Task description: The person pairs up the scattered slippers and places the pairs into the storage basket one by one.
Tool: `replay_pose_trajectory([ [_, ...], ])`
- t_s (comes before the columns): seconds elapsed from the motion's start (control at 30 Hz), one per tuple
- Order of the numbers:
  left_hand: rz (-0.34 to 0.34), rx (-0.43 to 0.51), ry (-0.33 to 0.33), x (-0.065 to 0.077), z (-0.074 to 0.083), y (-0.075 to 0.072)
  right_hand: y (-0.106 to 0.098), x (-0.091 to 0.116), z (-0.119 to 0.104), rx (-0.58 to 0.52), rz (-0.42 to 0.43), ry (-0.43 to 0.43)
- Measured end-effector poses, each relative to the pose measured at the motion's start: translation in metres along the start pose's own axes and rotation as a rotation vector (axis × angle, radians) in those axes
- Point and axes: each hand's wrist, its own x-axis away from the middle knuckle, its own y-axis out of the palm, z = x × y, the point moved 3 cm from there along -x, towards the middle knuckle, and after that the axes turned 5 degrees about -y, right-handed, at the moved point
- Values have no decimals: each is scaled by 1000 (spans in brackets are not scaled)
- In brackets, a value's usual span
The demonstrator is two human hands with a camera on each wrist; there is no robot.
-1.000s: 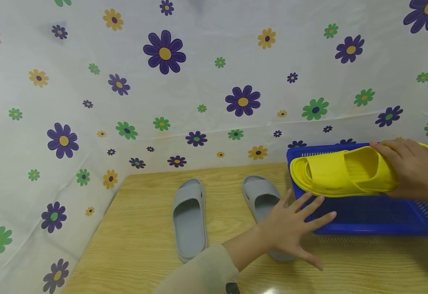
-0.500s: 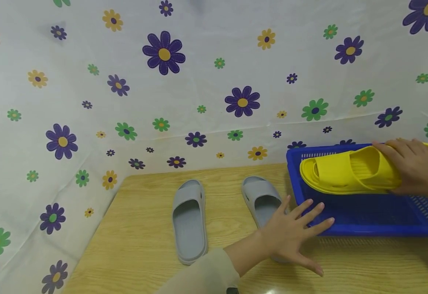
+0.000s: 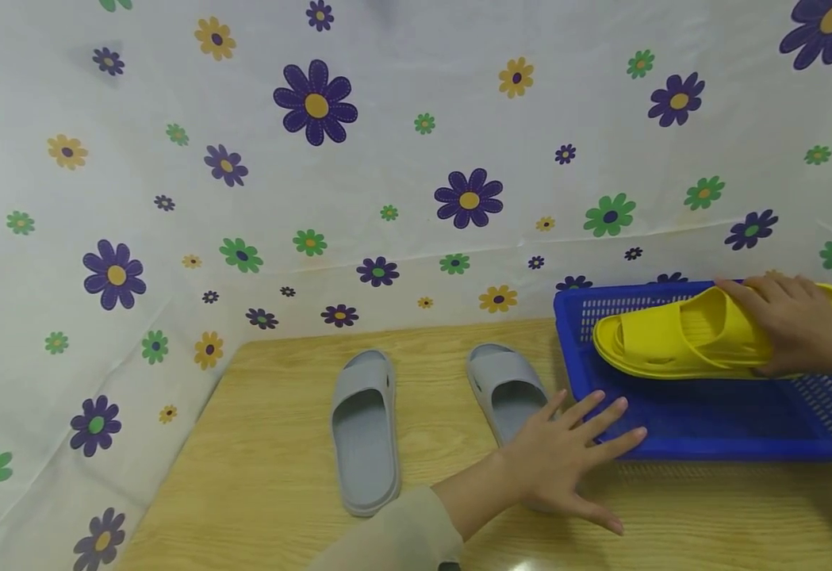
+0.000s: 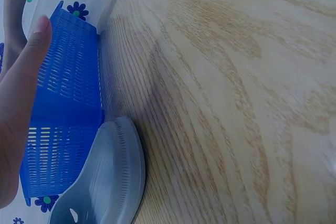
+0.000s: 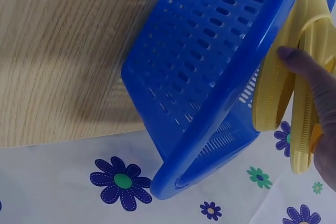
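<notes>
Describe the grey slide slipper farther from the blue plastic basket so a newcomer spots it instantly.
In the head view, find the wood-grain surface below the white floral backdrop. The grey slide slipper lies there, farther from the blue plastic basket than its grey twin. The left hand partly hides the twin; no hand covers this one.

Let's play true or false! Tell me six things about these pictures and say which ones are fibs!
1. The right hand grips yellow slippers. True.
2. Both hands are gripping something. False: the left hand has its fingers spread.
3. Two grey slippers are on the table. True.
4. A blue basket is there too. True.
5. The yellow slippers lie between the grey slippers. False: they're at the blue basket.
6. Behind the table are only stripes. False: the cloth there has flowers.
</notes>
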Motion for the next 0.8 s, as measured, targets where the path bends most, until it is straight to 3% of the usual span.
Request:
replay_pose_trajectory([
  [0.2, 13, -10, -3, 0, 1, 1, 6, -2, 4, -34, -38, 1],
  [0.57, -45, 60, 20, -2, 1, 0, 19, -9, -8, -84, -16, -94],
  [0.67, -42, 80, 20, -2, 0, 1, 23, -10, -9, -78, -42, -99],
  [0.8, -39, 98, 13, -1, -1, 1, 32, -14, -9, -66, -139, -101],
])
